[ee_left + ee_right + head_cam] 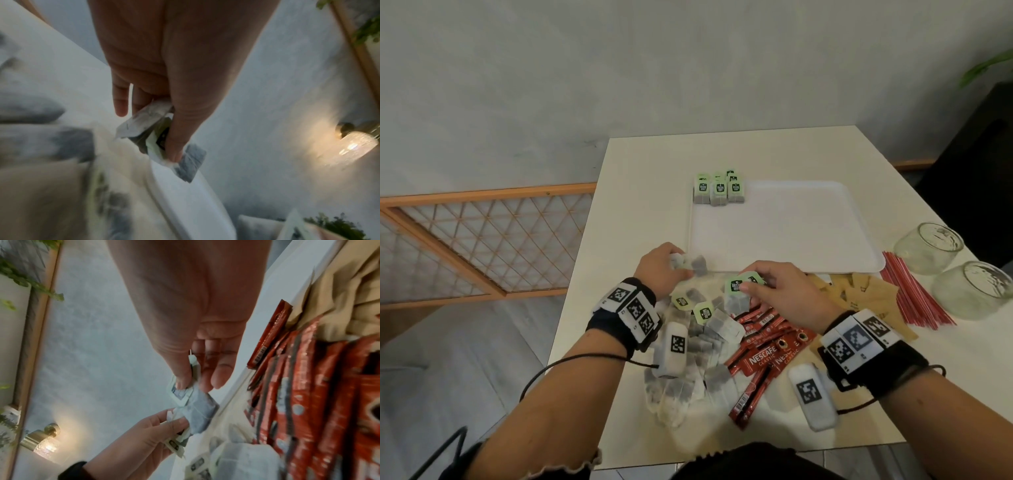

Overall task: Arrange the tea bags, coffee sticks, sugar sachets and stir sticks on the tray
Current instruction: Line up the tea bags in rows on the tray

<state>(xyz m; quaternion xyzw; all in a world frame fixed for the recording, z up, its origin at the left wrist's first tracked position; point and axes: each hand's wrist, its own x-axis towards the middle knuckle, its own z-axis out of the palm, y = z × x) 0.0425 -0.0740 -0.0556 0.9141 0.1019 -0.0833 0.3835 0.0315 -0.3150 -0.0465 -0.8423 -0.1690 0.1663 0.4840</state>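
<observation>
While my left hand (661, 268) is pinching a tea bag (695, 264) between curled fingers and thumb just off the white tray's (825, 219) near-left corner, my right hand (782, 291) is gripping another tea bag (736, 294) by its green tag above the loose heap of tea bags (702, 346); beside that heap, coffee sticks (763, 353), sugar sachets (859, 294) and red stir sticks (914, 294) are lying on the table (654, 157), and a few sorted bags (719, 190) are sitting at the tray's far-left corner

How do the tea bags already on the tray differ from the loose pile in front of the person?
The tea bags on the tray stand in neat rows at its far left corner, green tags facing forward. The piled tea bags lie jumbled on the table, overlapping, most tags hidden. Both have the same green tags and grey filling.
</observation>
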